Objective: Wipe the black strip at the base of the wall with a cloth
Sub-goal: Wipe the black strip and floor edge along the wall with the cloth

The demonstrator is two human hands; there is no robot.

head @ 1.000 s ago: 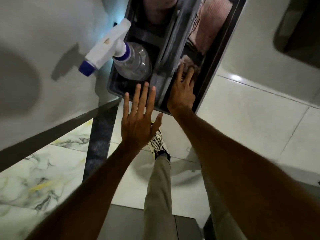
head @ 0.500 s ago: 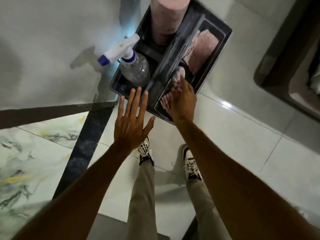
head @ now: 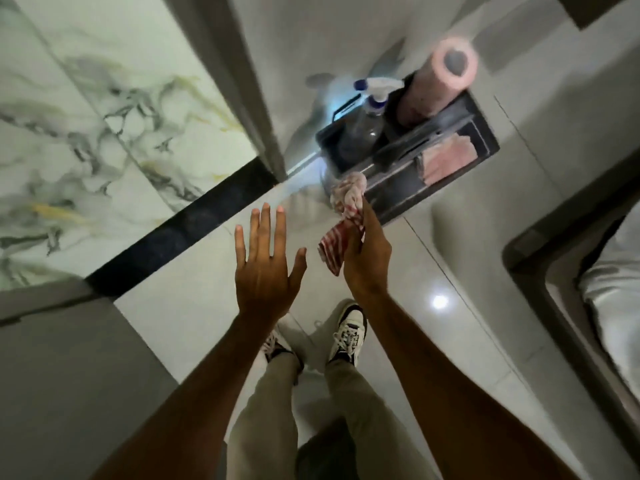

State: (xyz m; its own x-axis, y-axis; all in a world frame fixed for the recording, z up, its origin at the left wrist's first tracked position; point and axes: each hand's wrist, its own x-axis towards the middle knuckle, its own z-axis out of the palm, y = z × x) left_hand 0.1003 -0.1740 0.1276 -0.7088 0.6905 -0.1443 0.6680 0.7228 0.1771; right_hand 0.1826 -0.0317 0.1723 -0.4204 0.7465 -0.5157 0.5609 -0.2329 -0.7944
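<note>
While a red-and-white striped cloth is pinched in the right hand, the left hand is held flat, fingers spread, nothing gripped. Black strip: set along the base of the marble wall, left of both hands, bare floor tile lying between. Dark caddy: stood far right, spray bottle and pink roll kept inside.

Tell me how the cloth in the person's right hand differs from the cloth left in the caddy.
The striped cloth is bunched and hangs from the right hand; the folded cloth lies flat in the caddy. The striped cloth shows red and white stripes; the folded cloth looks pale pink. Both are fabric cleaning cloths.
</note>
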